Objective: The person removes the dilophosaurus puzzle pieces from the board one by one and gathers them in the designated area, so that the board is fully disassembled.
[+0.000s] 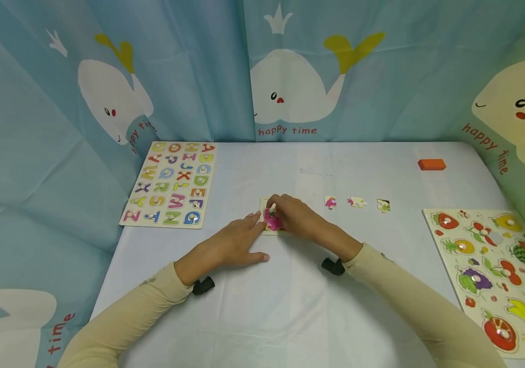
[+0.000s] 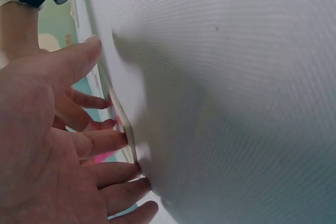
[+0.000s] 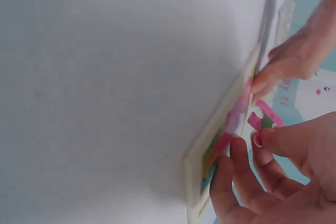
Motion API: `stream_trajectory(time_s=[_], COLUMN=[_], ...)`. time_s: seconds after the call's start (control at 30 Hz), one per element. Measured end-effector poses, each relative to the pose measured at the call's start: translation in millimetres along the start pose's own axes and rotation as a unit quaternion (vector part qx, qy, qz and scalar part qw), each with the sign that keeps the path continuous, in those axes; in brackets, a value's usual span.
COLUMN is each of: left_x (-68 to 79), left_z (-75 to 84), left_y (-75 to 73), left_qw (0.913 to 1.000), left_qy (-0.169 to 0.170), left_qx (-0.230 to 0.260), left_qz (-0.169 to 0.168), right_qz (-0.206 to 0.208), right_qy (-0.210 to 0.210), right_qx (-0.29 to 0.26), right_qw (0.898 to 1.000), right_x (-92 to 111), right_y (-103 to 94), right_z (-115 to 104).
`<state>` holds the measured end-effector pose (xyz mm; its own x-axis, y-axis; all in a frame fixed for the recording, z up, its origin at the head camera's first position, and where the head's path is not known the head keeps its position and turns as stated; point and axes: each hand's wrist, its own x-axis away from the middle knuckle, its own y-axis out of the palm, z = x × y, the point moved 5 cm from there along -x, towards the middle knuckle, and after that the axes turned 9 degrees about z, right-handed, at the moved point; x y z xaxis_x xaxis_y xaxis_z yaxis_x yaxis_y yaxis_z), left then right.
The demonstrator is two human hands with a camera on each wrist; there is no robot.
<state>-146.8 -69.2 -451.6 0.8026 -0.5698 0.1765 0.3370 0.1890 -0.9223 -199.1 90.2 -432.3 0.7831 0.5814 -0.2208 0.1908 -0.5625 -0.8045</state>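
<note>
A small jigsaw puzzle board [image 1: 264, 203] lies flat on the table, with pink picture parts showing in its frame. Over it, my right hand [image 1: 296, 217] pinches a pink and green jigsaw piece [image 3: 266, 120] between thumb and index finger. That piece is tilted and held just above the board, while the other right fingers touch the board's surface. My left hand [image 1: 239, 241] lies with straight, spread fingers at the board's left edge, fingertips touching it, thumb held apart. Much of the picture is hidden behind the right hand.
Loose jigsaw pieces lie right of the board: a pink one [image 1: 330, 203], a pale one [image 1: 358, 202] and a green one [image 1: 383, 205]. A letter board [image 1: 165, 186] sits at the left, a fruit board [image 1: 492, 286] at the right. An orange block [image 1: 432, 164] stands far right.
</note>
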Motion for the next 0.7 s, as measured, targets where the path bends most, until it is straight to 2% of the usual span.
stream_trajectory(time_s=[0.2,0.33,0.5,0.7], left_x=[0.0,0.1,1.0,1.4], left_z=[0.9,1.3,2.3,3.1], left_y=[0.2,1.0,-0.4,0.9], left_qw=[1.0,1.0,1.0,1.0], left_qy=[0.001,-0.002,-0.003,-0.003], left_qx=[-0.006,-0.009,-0.008,-0.006], left_qz=[0.006,0.001,0.002,0.004], right_qz=[-0.016,-0.006,0.008,-0.012], right_qy=[0.043,0.068,0.104,0.168], right_qx=[-0.035,-0.041,-0.019,-0.003], right_qw=[0.998,0.997,0.994,0.986], right_x=[0,4,16,45], right_y=[-12.1,-36.7,-70.3,-94.9], right_z=[3,7,28,57])
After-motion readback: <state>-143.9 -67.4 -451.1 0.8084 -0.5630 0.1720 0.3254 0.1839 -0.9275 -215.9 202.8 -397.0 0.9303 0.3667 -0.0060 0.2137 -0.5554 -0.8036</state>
